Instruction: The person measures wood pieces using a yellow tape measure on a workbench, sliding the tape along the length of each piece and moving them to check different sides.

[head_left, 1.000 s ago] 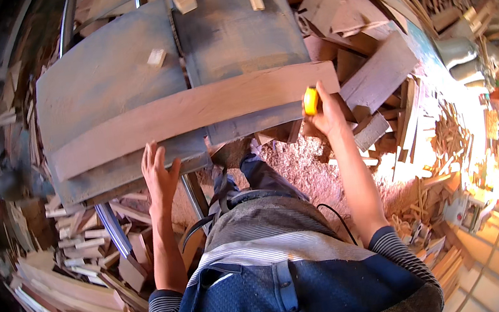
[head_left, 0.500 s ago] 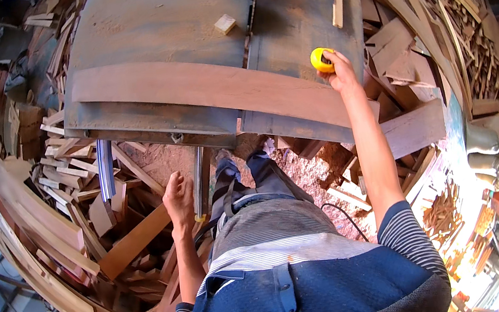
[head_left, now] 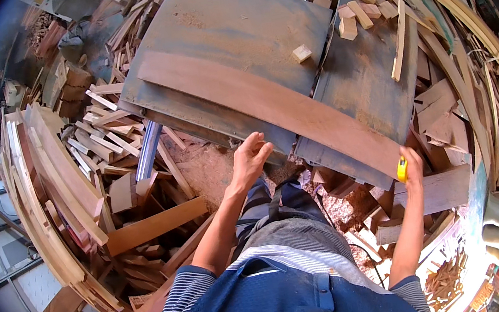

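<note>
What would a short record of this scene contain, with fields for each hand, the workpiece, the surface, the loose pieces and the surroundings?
Left hand: partly curled near the tabletop's near edge; nothing visibly held
Right hand: holding a small yellow object at the board's right end
Workpiece: long reddish-brown board, lying across the gap between two panels
Surface: dark, dusty tabletop
Loose pieces: small pale block beyond the board; slender strip on the right panel
Surroundings: scrap wood heaped left
</note>
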`<move>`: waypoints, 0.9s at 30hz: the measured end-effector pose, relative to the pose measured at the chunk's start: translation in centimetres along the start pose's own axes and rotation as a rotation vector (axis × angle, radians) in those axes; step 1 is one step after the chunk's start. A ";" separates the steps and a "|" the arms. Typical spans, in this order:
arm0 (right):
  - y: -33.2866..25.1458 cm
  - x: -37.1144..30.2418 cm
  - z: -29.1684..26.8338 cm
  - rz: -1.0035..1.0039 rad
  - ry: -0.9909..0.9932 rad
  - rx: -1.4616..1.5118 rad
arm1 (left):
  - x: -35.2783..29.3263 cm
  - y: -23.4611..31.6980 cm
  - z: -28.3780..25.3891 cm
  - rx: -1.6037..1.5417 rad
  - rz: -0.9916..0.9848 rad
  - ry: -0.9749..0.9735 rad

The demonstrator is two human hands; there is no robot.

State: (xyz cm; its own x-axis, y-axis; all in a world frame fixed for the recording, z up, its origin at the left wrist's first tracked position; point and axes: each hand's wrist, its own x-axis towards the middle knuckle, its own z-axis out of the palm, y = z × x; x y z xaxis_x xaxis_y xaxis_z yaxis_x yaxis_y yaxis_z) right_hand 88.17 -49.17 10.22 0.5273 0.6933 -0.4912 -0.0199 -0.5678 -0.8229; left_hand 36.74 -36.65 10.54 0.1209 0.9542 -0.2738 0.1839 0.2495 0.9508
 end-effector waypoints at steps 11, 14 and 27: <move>12.2 -2.8 -8.1 0.532 0.124 0.373 | -2.3 0.0 -1.1 -0.206 -0.254 0.031; 12.5 -3.0 -7.2 0.533 0.191 0.489 | -1.9 0.8 -1.4 -0.225 -0.256 -0.010; 2.5 -14.4 -7.4 0.278 0.357 0.514 | 3.4 -3.6 -1.7 -1.153 -0.380 0.116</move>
State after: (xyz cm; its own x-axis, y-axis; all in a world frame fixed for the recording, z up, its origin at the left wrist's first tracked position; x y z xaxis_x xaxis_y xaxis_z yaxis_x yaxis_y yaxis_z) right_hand 86.82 -63.90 17.40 0.6901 0.3137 -0.6522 -0.5493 -0.3597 -0.7543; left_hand 34.84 -34.07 6.40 0.1490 0.7827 -0.6044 -0.7922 0.4602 0.4008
